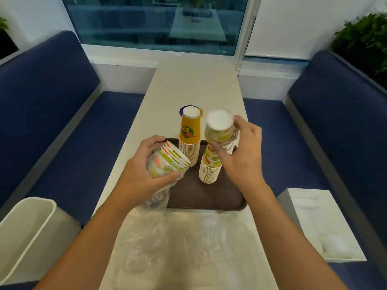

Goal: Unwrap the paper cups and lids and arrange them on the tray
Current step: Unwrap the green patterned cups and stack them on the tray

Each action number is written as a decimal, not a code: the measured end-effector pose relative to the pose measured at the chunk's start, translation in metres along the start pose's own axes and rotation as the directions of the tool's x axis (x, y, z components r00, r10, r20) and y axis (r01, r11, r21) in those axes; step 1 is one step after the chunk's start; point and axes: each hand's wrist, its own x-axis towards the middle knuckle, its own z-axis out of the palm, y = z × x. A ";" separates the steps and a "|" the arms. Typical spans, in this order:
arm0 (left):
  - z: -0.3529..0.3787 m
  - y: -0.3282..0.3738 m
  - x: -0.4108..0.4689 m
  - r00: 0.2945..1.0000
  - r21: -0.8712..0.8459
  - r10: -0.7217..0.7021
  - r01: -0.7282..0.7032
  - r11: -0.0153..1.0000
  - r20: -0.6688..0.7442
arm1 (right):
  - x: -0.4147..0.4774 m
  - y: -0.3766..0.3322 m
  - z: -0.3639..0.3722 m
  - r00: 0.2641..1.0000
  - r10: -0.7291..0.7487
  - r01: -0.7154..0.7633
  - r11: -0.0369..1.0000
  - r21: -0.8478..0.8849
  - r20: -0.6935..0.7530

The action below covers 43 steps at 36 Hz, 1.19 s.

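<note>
A brown tray (201, 195) lies on the white table. On it stand an upside-down stack of yellow paper cups (189, 135) and a stack of green-and-white printed cups (209, 168). My left hand (144, 164) grips a short bundle of printed cups (167, 162) lying sideways, still partly in clear plastic wrap that trails down from it. My right hand (243, 151) holds a small stack of printed cups (219, 128) bottom-up, just above the printed stack on the tray. The picture is blurred around that hand.
Loose clear plastic wrap (188, 243) covers the near end of the table (194, 84). A white bin (25, 229) stands at the lower left, a white box (318, 225) at the lower right. Blue benches flank the table. A purple item shows behind the yellow stack.
</note>
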 end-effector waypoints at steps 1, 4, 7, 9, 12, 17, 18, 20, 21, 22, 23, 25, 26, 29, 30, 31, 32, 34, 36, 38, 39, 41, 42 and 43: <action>0.001 -0.002 0.002 1.000 -0.005 -0.010 0.010 1.000 0.000 | 0.000 0.002 0.006 0.992 0.120 -0.118 0.992 0.054 -0.034; 0.005 -0.005 0.008 1.000 -0.004 -0.029 0.029 1.000 0.008 | -0.003 0.020 0.032 0.954 0.300 -0.298 0.951 0.083 -0.015; 0.010 -0.010 0.015 0.999 0.015 -0.043 0.043 0.999 -0.003 | -0.013 0.048 0.055 0.920 0.379 -0.384 0.922 0.047 0.100; 0.013 -0.012 0.018 0.999 0.025 -0.045 0.045 0.999 -0.005 | -0.024 0.062 0.067 0.887 0.419 -0.431 0.902 0.024 0.194; 0.014 -0.017 0.022 0.999 0.053 -0.039 0.038 0.998 0.007 | -0.031 0.069 0.078 0.853 0.466 -0.491 0.870 0.053 0.235; 0.014 -0.018 0.023 1.000 0.100 -0.018 0.017 0.995 0.006 | -0.037 0.041 0.068 0.964 0.267 -0.265 0.962 -0.071 0.012; 0.014 -0.017 0.022 1.000 0.102 -0.014 0.013 0.995 0.006 | -0.038 0.029 0.064 0.982 0.189 -0.188 0.978 -0.090 0.001; 0.014 -0.015 0.019 1.000 0.106 -0.004 0.003 0.994 0.003 | -0.037 0.004 0.057 0.997 0.039 -0.035 0.998 -0.054 0.067; 0.015 -0.014 0.018 1.000 0.108 0.004 -0.004 0.994 0.001 | -0.035 -0.007 0.055 0.991 -0.029 0.030 1.000 -0.009 0.131; 0.015 -0.012 0.016 1.000 0.108 0.010 -0.010 0.994 0.000 | -0.033 -0.016 0.053 0.977 -0.087 0.079 0.996 0.044 0.197; 0.015 -0.011 0.015 1.000 0.102 0.018 -0.018 0.995 0.000 | -0.031 -0.024 0.052 0.960 -0.125 0.102 0.990 0.101 0.251; 0.014 -0.009 0.011 1.000 0.089 0.030 -0.029 0.996 -0.003 | -0.028 -0.037 0.048 0.930 -0.132 0.065 0.978 0.198 0.344; 0.013 -0.007 0.009 0.999 0.081 0.034 -0.033 0.996 -0.009 | -0.028 -0.042 0.046 0.916 -0.125 0.035 0.971 0.235 0.381; 0.009 -0.003 0.002 0.998 0.060 0.059 -0.058 0.997 -0.022 | -0.028 -0.049 0.041 0.904 -0.106 -0.019 0.958 0.286 0.414; 0.008 -0.002 0.000 0.997 0.055 0.070 -0.069 0.996 -0.021 | -0.028 -0.050 0.039 0.916 -0.081 -0.042 0.955 0.294 0.393; 0.007 0.000 -0.002 0.996 0.052 0.083 -0.082 0.995 -0.022 | -0.027 -0.051 0.036 0.935 -0.043 -0.069 0.952 0.299 0.353; 0.006 0.001 -0.003 0.996 0.051 0.090 -0.089 0.995 -0.022 | -0.025 -0.050 0.034 0.952 0.004 -0.100 0.948 0.301 0.305; 0.005 0.005 -0.006 0.994 0.058 0.107 -0.106 0.993 -0.023 | -0.020 -0.050 0.026 0.973 0.035 -0.099 0.957 0.273 0.230; 0.004 0.007 -0.007 0.989 0.085 0.145 -0.143 0.986 -0.019 | -0.017 -0.053 0.017 0.971 -0.053 -0.004 0.971 0.238 0.233; 0.002 0.009 -0.007 0.984 0.099 0.178 -0.175 0.980 -0.021 | -0.017 -0.053 0.010 0.916 -0.183 0.114 0.972 0.206 0.357; 0.000 0.010 -0.007 0.983 0.094 0.182 -0.179 0.979 -0.026 | -0.017 -0.051 0.008 0.871 -0.249 0.191 0.966 0.175 0.424; -0.004 0.011 -0.006 0.981 0.104 0.195 -0.192 0.976 -0.024 | -0.017 -0.046 0.006 0.799 -0.321 0.320 0.943 0.092 0.508; -0.005 0.011 -0.005 0.978 0.125 0.207 -0.204 0.971 -0.014 | -0.015 -0.044 0.005 0.790 -0.332 0.347 0.935 0.072 0.515; -0.005 0.011 -0.005 0.976 0.147 0.216 -0.214 0.966 0.001 | -0.013 -0.044 0.003 0.787 -0.336 0.354 0.933 0.066 0.517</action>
